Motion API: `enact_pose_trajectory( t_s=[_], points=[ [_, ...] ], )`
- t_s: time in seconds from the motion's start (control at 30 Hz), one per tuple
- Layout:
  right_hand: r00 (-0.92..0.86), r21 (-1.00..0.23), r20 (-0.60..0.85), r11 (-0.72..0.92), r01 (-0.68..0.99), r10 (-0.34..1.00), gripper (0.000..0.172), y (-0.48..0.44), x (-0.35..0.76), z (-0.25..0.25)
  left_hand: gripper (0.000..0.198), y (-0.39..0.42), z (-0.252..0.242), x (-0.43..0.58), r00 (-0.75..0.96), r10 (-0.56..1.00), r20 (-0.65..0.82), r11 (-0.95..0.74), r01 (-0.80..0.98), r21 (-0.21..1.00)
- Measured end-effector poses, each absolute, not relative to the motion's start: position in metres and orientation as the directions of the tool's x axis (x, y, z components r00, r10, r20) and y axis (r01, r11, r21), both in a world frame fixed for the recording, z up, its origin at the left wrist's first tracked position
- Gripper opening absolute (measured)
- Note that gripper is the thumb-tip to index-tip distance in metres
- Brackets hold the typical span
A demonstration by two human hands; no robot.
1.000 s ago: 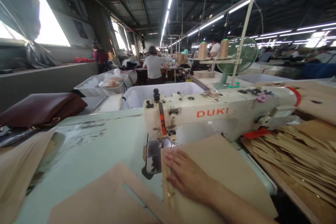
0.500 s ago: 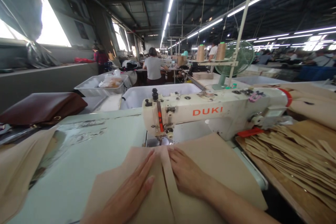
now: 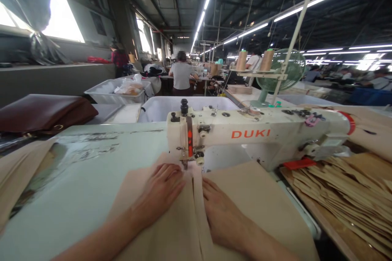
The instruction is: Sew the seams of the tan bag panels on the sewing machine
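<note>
A white sewing machine (image 3: 220, 134) lettered DUKI stands before me. Beneath its needle area lies a large beige fabric panel (image 3: 165, 228), with a narrow beige strip (image 3: 199, 208) running down its middle beside a dark slit. My left hand (image 3: 162, 189) rests on the panel left of the needle, palm down, fingers slightly bent and bunched but not gripping. To the right of the strip, my right hand (image 3: 222, 212) lies flat on the cloth, its fingertips at the strip's edge. The needle tip itself is too small to make out.
A stack of beige strips (image 3: 346, 195) lies on a wooden board at right. More beige pieces (image 3: 23, 171) and a dark red leather bag (image 3: 45, 112) are at left. Behind the machine are a white bin (image 3: 190, 104), thread cones (image 3: 266, 60) and a seated person (image 3: 181, 75).
The panel has moved forward under the needle area. My left hand has slid forward up to the machine head, its fingers now more bent. My right hand stays beside the strip.
</note>
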State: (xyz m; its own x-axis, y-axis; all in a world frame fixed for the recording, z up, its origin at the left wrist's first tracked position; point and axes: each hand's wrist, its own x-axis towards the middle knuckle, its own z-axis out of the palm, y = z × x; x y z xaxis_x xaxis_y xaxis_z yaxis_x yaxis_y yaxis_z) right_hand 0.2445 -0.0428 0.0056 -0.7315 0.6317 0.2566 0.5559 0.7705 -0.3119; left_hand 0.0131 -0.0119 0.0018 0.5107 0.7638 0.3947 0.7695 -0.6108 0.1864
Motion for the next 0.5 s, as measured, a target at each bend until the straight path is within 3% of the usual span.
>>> enact_pose_trajectory(
  t_s=[0.13, 0.3, 0.5],
  points=[
    [-0.735, -0.328, 0.254, 0.771, 0.547, 0.629, 0.055, -0.043, 0.244, 0.006, 0.028, -0.027, 0.001, 0.012, 0.491, 0.797, 0.352, -0.577, 0.790, 0.205],
    [-0.721, -0.305, 0.263, 0.764, 0.569, 0.641, 0.050, -0.045, 0.244, 0.005, 0.049, -0.049, -0.015, 0.008, 0.470, 0.805, 0.362, -0.549, 0.822, 0.154],
    [-0.721, -0.281, 0.242, 0.758, 0.588, 0.649, 0.049, -0.045, 0.242, 0.010, 0.049, -0.046, -0.020, 0.002, 0.490, 0.815, 0.310, -0.551, 0.821, 0.153]
  ],
)
